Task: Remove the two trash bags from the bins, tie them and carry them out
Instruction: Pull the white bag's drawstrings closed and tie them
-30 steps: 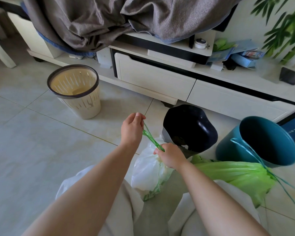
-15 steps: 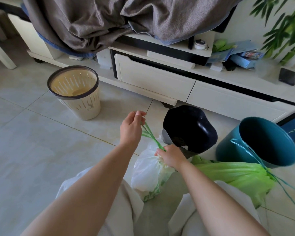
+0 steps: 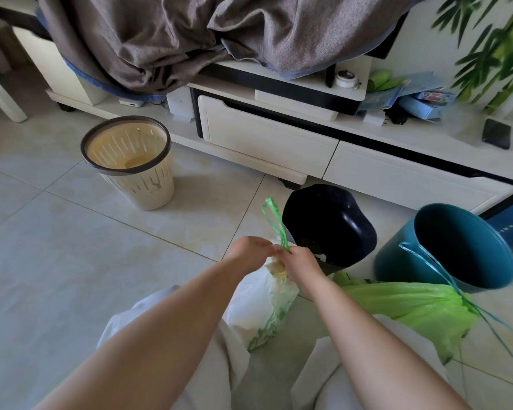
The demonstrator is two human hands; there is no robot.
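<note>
A white trash bag (image 3: 258,303) with green print sits on the floor between my knees. My left hand (image 3: 249,251) and my right hand (image 3: 298,261) pinch its gathered neck together. Its green drawstring (image 3: 274,223) loops up above my right hand. A green trash bag (image 3: 409,309) lies on the floor to the right, its teal drawstring (image 3: 462,297) trailing over it. Behind the bags stand a black bin (image 3: 329,224) and a teal bin (image 3: 447,247), both tilted toward me and without bags.
A cream slotted bin (image 3: 131,161) stands on the tiles at the left. A white low cabinet (image 3: 267,140) with drawers runs along the back, with a grey blanket (image 3: 166,34) draped over it. A phone (image 3: 496,133) and clutter lie on its right end.
My left hand has let the drawstring slack and moved down to the right, joining my right hand at the white bag's neck. The drawstring loop now stands up free.
</note>
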